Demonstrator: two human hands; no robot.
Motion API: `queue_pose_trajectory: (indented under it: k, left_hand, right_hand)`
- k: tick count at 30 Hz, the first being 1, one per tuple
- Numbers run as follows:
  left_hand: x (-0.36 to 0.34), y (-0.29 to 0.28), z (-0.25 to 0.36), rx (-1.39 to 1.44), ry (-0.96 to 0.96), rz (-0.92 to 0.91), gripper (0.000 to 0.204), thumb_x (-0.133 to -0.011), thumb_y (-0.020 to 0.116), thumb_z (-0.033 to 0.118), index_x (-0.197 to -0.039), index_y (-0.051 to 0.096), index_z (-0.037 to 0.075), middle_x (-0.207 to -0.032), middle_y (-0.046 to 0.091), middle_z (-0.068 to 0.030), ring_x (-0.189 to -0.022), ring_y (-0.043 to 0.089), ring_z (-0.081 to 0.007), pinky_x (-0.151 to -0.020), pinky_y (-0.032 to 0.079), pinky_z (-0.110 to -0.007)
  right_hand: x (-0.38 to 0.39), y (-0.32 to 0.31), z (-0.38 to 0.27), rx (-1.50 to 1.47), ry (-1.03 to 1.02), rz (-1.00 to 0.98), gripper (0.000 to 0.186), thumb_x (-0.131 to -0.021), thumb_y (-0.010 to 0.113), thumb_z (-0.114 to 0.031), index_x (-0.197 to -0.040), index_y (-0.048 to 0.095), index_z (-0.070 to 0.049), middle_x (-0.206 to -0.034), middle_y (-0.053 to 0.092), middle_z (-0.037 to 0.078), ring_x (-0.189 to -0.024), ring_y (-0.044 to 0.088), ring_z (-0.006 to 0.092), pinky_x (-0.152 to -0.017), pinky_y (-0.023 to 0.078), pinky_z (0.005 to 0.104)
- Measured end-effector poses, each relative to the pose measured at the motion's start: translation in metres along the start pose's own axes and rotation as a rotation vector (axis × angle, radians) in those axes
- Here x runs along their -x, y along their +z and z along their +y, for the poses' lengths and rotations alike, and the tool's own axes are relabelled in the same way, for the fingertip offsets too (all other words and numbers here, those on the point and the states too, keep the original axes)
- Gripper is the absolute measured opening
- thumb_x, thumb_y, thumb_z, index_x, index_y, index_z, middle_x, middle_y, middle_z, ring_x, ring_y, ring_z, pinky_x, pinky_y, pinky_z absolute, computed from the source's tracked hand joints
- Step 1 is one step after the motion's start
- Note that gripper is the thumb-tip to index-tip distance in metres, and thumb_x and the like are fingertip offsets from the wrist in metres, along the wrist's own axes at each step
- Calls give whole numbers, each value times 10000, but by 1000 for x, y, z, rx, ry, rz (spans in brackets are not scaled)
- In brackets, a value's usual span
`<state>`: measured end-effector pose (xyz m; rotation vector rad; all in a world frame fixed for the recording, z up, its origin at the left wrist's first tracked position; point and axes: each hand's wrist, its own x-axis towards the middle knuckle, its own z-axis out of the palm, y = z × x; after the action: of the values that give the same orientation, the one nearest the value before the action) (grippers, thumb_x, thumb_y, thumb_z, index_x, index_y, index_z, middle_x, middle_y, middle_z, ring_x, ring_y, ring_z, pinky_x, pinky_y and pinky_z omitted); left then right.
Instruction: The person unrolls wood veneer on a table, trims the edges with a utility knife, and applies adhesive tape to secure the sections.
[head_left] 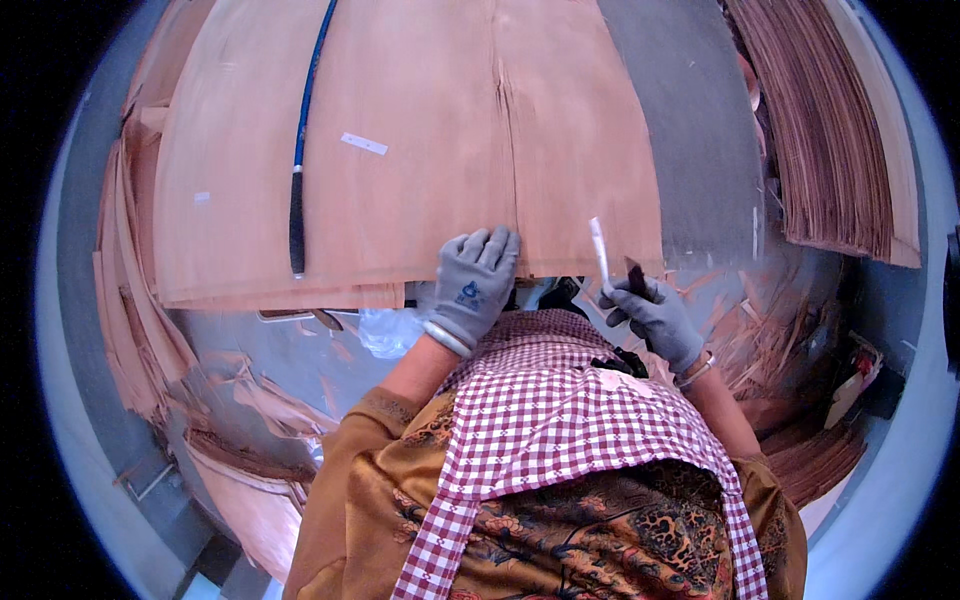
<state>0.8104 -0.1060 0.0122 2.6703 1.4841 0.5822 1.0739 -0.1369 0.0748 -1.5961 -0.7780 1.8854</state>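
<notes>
A wide, thin pinkish wood veneer sheet (420,130) lies in front of me, with a dark split (508,130) running along it from the near edge. My left hand (472,285), in a grey glove, rests flat on the near edge just left of this split, its fingers stretched out. To the right of it, my gloved right hand (655,320) is closed on a white paper-like strip (599,245) that sticks up from its fingertips. A short, dark, flat blade-like piece (636,276) also juts from that hand. Their far ends are free of the veneer.
A blue rod with a black grip (297,220) lies lengthwise on the veneer, near a short white tape strip (364,144). At the right stands a thick veneer stack (820,130). Veneer scraps (770,350) litter the floor, and a clear plastic bag (388,332) shows below the edge.
</notes>
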Motion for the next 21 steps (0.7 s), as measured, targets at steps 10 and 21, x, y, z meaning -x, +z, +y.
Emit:
queue_pose_trajectory:
  k: [10, 21]
  left_hand:
    - [4, 3, 2, -5, -31, 34, 354, -752, 635, 175, -1085, 613, 57, -1056, 597, -86, -983, 552, -233, -852, 421, -417]
    - [-1, 6, 15, 26, -140, 50, 443, -756, 656, 294, -1092, 579, 17, -1213, 516, -177, -1146, 474, -327, -994, 343, -479]
  right_hand:
    - [-101, 35, -55, 429, -52, -356, 321, -827, 523, -96, -1127, 568, 11, -777, 592, 32, -667, 559, 89, -619, 478, 227]
    - [-113, 34, -56, 566, -64, -284, 312, -815, 517, -71, -1116, 593, -37, -758, 541, -7, -626, 500, 70, -530, 408, 212]
